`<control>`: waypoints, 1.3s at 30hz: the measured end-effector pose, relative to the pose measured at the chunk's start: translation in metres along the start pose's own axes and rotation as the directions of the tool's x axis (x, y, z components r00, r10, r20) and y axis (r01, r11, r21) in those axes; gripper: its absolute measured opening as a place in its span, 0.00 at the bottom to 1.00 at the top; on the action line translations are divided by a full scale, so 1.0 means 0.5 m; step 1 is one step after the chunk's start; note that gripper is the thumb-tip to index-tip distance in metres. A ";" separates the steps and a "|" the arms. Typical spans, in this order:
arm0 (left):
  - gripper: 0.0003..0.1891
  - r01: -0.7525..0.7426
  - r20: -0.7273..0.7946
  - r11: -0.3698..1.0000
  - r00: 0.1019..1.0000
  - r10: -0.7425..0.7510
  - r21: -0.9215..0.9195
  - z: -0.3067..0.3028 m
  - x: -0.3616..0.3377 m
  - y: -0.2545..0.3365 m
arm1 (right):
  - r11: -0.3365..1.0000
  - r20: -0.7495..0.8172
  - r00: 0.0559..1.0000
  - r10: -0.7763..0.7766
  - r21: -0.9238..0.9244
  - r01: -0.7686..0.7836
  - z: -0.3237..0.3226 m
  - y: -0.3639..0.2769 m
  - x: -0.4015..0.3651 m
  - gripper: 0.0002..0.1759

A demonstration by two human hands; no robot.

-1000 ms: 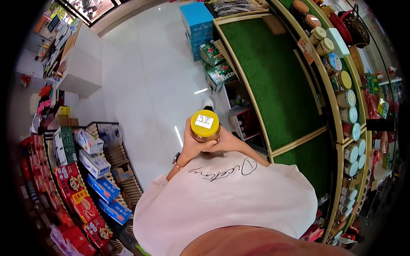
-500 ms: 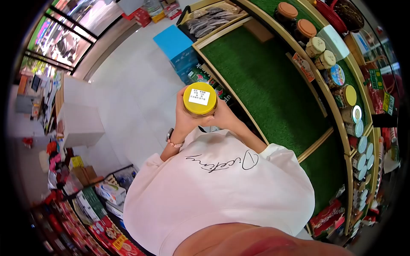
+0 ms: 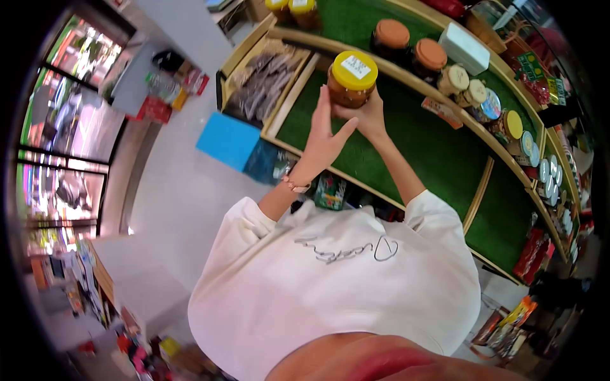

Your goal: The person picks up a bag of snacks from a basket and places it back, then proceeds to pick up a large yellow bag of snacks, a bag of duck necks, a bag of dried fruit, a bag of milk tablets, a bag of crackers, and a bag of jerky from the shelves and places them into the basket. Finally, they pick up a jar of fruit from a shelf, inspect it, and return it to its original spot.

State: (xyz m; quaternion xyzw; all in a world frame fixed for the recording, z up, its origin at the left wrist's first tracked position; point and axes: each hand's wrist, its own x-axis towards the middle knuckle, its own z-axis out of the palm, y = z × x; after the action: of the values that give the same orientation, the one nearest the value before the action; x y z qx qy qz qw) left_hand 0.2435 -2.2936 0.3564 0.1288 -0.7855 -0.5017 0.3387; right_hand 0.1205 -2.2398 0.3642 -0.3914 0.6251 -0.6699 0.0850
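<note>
The upright amber jar with a yellow lid [image 3: 351, 79] stands directly above the right hand [image 3: 368, 117], which clasps its base, while the left hand [image 3: 323, 136] rests open-fingered against its side, over the green turf shelf [image 3: 406, 149].

Both arms are raised forward; the left hand [image 3: 323, 136] is held flat, fingers extended, the right hand [image 3: 368, 115] cupped.

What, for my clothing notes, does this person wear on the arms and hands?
Loose white sleeves end near the elbows; the forearms are bare. A thin pinkish bracelet sits on the left wrist. The left hand and right hand wear no gloves.
</note>
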 end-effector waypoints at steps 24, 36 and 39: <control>0.37 0.267 0.432 0.889 0.898 -0.088 -0.373 -0.080 0.522 -0.381 | 0.852 -0.295 0.954 -0.058 -0.512 -0.106 0.121 0.336 0.482 0.50; 0.33 0.226 0.240 0.875 0.962 -0.132 -0.428 -0.029 0.474 -0.413 | 0.698 -0.087 0.969 -0.232 -0.709 0.103 0.105 0.266 0.314 0.45; 0.30 0.263 0.162 0.816 0.965 -0.208 -0.515 -0.012 0.397 -0.414 | 0.822 -0.194 0.972 -0.137 -0.570 0.002 0.098 0.175 0.141 0.39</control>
State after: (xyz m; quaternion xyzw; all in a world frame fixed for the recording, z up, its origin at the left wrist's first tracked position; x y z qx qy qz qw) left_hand 0.0728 -2.5012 0.2569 0.1014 -0.6093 -0.7431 0.2573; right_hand 0.0708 -2.3380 0.3102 -0.3429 0.7861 -0.4973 -0.1308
